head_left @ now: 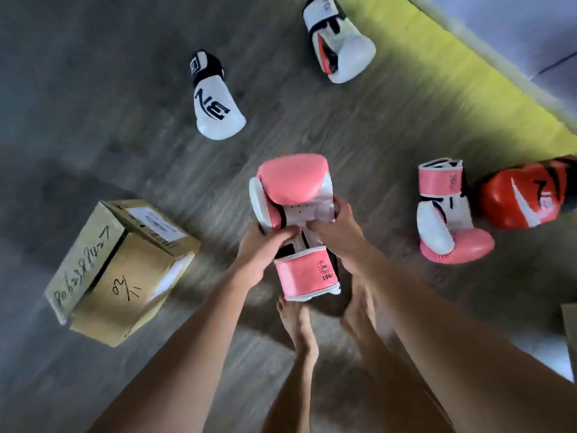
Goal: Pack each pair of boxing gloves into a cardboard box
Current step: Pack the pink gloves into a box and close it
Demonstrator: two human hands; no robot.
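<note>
You hold a pink glove [293,214] up in the air over the floor [93,89], just in front of your bare feet [299,326]. Your left hand [265,245] is curled round its left side, with the thumb lying across the white palm part. Your right hand [334,226] grips the right side, fingers bent round the edge.

The glove looks puffy and soft at the big round end, so I think it will squash a bit and not break. It is likely light but bulky. Its skin looks smooth and shiny and may slip. Hold it where you do now, at the thin middle, or by the firmer pink cuff.

Its partner glove [446,220] lies on the floor to your right, close to a red glove [524,195]. They may be touching, so lift the pink one with care.

The cardboard box [125,276] sits on the floor to your left, near you. I cannot tell if its top is open.

Two white gloves [215,101] [338,42] lie farther off, well apart. A yellow mat [468,73] runs along the far right side of the floor. There is bare floor between you and the box, so the way there looks free.
</note>
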